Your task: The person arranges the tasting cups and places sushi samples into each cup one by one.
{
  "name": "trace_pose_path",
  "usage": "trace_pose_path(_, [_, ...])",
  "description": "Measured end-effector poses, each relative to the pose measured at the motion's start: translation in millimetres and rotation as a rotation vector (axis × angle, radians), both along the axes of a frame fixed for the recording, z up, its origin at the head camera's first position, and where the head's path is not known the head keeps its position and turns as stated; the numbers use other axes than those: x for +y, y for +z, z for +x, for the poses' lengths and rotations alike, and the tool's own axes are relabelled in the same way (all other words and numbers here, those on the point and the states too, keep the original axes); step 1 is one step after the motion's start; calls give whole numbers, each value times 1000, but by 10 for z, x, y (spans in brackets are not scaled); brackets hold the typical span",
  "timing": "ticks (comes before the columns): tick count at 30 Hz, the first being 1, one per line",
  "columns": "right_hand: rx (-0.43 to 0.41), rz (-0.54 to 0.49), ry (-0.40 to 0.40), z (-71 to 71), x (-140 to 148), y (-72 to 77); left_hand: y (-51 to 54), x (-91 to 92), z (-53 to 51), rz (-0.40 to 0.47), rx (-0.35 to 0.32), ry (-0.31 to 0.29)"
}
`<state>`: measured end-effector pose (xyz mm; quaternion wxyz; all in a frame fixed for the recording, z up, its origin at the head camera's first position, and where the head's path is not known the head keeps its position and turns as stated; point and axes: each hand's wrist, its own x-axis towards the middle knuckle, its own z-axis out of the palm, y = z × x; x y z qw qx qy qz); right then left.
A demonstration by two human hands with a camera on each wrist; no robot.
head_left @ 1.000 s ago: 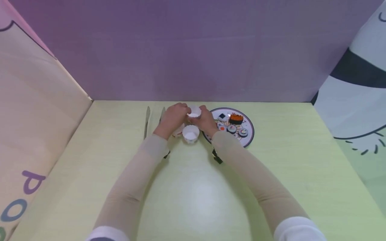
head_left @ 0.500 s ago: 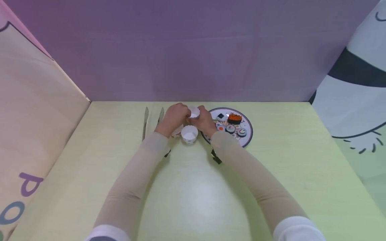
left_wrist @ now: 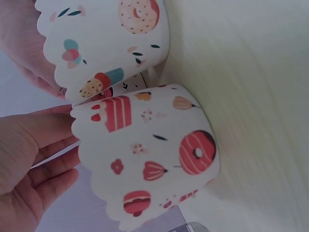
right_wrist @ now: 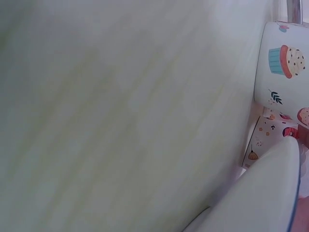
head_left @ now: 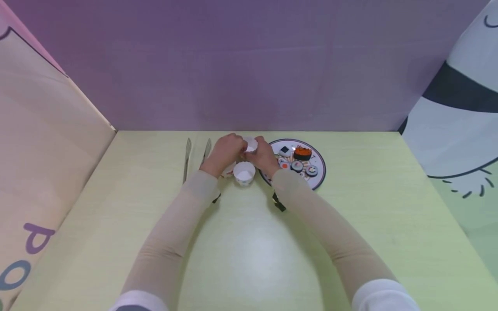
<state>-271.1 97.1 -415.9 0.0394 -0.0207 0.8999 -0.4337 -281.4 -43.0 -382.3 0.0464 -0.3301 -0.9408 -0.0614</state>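
In the head view, a white scalloped paper cup (head_left: 250, 144) is between both hands at the table's back. My left hand (head_left: 223, 151) pinches its left edge with curled fingers, and my right hand (head_left: 264, 156) holds its right side. Just in front stands a second paper cup (head_left: 244, 174); a third cup (head_left: 228, 169) is partly hidden by my left wrist. The left wrist view shows a red-patterned cup (left_wrist: 149, 159) beside a donut-print cup (left_wrist: 106, 43), with my left hand's fingers (left_wrist: 55, 181) partly behind them. Cup prints (right_wrist: 285, 67) show at the right wrist view's edge.
A round plate (head_left: 320, 172) holding several sushi pieces (head_left: 302, 153) lies right of the cups, under my right wrist. Two metal utensils, one farther left (head_left: 187, 160) and one nearer (head_left: 207, 150), lie left of my left hand. A purple wall (head_left: 249, 86) rises behind the table.
The head view has shifted slightly, moving the whole scene a little left. Both hands stay around the same cup, with no clear movement of the other things.
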Motion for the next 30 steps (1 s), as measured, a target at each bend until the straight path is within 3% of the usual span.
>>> trace_pose_path(13, [29, 24, 17, -7, 15, -9, 65, 19, 57, -49, 81, 19])
trace_pose_path(22, [-19, 20, 6, 4, -10, 31, 187, -44, 130, -40, 141, 67])
trace_pose_path(30, [14, -20, 7, 5, -6, 3, 352, -116, 238, -31, 175, 68])
